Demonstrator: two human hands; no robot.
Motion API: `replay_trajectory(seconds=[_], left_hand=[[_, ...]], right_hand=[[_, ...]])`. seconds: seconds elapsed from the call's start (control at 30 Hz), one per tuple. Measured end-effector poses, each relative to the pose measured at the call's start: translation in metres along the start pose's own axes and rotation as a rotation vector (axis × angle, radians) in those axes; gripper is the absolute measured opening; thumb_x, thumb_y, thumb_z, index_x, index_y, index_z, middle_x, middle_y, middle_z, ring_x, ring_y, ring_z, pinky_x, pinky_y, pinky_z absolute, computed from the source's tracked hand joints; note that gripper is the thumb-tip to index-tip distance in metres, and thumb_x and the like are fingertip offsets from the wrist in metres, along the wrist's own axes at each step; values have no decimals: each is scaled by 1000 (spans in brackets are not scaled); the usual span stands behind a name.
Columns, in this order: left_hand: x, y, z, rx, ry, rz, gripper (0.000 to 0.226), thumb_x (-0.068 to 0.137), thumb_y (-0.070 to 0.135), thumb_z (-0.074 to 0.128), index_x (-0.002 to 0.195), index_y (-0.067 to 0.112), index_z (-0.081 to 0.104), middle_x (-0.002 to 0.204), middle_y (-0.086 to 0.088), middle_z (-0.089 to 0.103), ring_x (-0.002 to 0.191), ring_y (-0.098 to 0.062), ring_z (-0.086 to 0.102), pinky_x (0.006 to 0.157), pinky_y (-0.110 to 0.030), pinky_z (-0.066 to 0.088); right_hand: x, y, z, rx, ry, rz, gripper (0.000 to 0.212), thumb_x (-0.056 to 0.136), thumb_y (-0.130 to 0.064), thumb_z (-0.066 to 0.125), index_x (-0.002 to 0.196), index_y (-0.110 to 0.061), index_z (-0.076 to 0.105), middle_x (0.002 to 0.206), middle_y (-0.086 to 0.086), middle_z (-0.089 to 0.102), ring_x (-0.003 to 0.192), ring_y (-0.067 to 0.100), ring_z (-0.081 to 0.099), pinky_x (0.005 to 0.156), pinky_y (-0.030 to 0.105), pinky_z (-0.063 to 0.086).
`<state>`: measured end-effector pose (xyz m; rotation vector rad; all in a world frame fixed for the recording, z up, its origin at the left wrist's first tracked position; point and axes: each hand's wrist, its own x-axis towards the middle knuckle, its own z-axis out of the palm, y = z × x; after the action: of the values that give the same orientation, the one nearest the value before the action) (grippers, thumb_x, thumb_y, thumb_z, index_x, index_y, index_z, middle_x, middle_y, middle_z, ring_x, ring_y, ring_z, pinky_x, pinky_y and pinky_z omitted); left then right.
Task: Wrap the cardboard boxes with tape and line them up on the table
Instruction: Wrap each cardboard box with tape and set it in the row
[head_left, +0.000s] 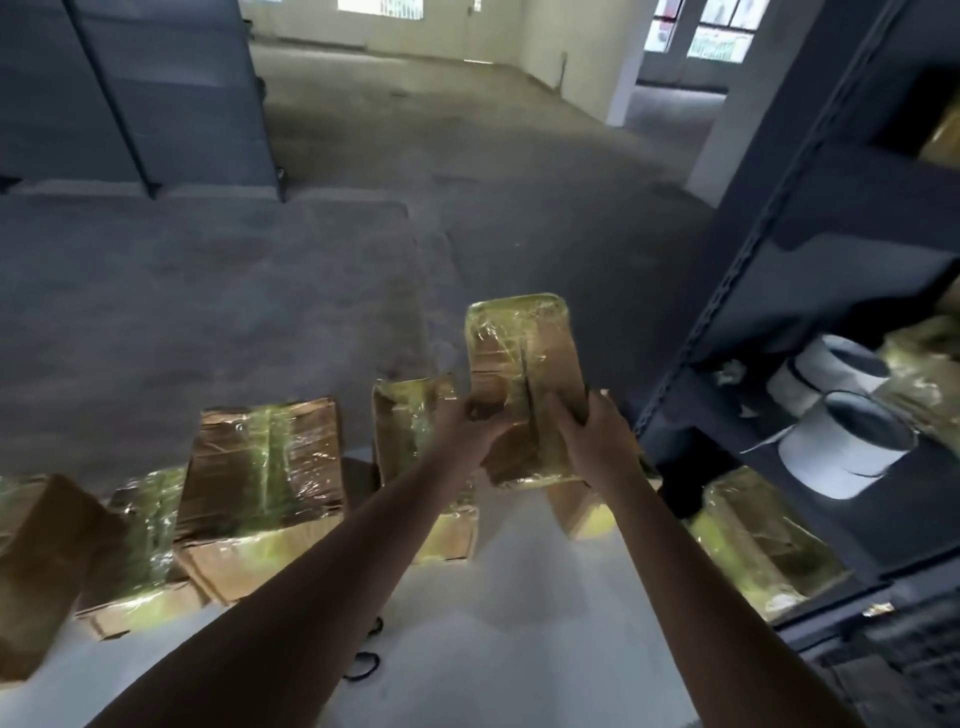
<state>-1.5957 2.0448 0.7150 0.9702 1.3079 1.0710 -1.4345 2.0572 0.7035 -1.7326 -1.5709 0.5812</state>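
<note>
Over the right end of the surface (519, 597), both hands held one wrapped box (524, 384) up off it, long side pointing away from the person. The left hand (475, 421) had its fingers curled round the box's left edge, and the right hand (592, 431) gripped the right edge with its thumb on the top face. Shiny clear wrap already covered this box, so its wrapping looked finished and only the setting down seemed left.

A row of boxes (265, 457) ran along the far edge of the surface from the left side towards the hands, all glossy with wrap as far as could be seen. Another small box (576, 506) sat just below the held one. Judging from that, most of the task looked done, with the held box probably going at the right end of the line. Whether more unwrapped boxes waited out of view could not be told.

The surface was white, with a few black loops (363, 665) lying near its front edge. A dark metal rack (810, 291) stood at the right, holding two white rolls (841, 452) and another wrapped parcel (753, 535). Beyond lay a bare grey floor (415, 156), tall grey panels (130, 93) at the left, and bright windows (717, 26) at the back.
</note>
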Motion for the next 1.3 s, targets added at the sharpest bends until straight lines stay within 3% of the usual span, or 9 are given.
replay_trajectory(seconds=[0.17,0.37,0.47,0.6,0.73,0.83,0.93,1.1,1.3], left_hand=[[17,-12,20,117,-48,-136,28,86,8,69,113,12,61,108,-12,68,97,-30,67,84,-41,55],[33,-30,33,303,-23,-255,37,87,8,67,123,11,58,109,-10,64,89,-23,61,53,-24,50],[42,-36,35,373,54,-229,30,87,5,63,117,5,59,102,-12,65,78,-21,61,58,-29,55],[54,-43,36,518,90,-214,24,88,3,51,108,1,65,104,-17,67,97,-31,65,83,-41,56],[60,-43,47,686,-12,-142,20,91,9,45,97,4,64,94,-14,67,80,-24,64,55,-28,46],[63,-50,54,766,-117,-156,20,93,12,45,87,6,62,81,-9,63,65,-16,56,52,-25,41],[66,-58,52,793,-137,-196,25,93,16,44,97,4,65,97,-13,67,82,-24,62,62,-27,45],[63,-59,54,840,-189,-99,28,98,16,41,102,2,66,104,-17,67,82,-24,60,50,-23,34],[52,-43,39,764,-118,-41,30,97,17,46,119,4,61,115,-13,64,108,-29,61,80,-27,44]], right_hand=[[16,28,-3,-46,-74,76,35,92,-50,56,96,-15,54,75,-7,54,70,14,54,55,26,34],[29,55,13,-92,-254,125,40,94,-48,53,110,-11,57,90,2,63,78,13,58,60,27,42],[34,63,27,-92,-256,142,38,95,-44,53,109,-9,57,88,1,62,79,17,60,65,30,47],[42,70,49,-129,-245,157,30,96,-39,54,107,-11,54,80,-5,57,67,8,53,51,20,32],[47,77,65,-157,-238,200,28,98,-37,51,106,-10,52,80,-1,58,67,9,55,50,20,36],[45,80,74,-189,-241,194,32,99,-37,49,103,-6,55,81,7,63,72,21,62,59,32,49],[41,82,84,-354,-287,188,39,101,-38,45,115,-2,52,102,17,66,91,32,64,68,35,47],[38,77,83,-675,-258,56,51,100,-28,44,142,-2,31,130,17,49,112,26,56,80,32,51],[35,59,77,-548,-232,-72,48,99,-29,46,143,-13,35,134,9,49,117,25,52,90,33,50]])
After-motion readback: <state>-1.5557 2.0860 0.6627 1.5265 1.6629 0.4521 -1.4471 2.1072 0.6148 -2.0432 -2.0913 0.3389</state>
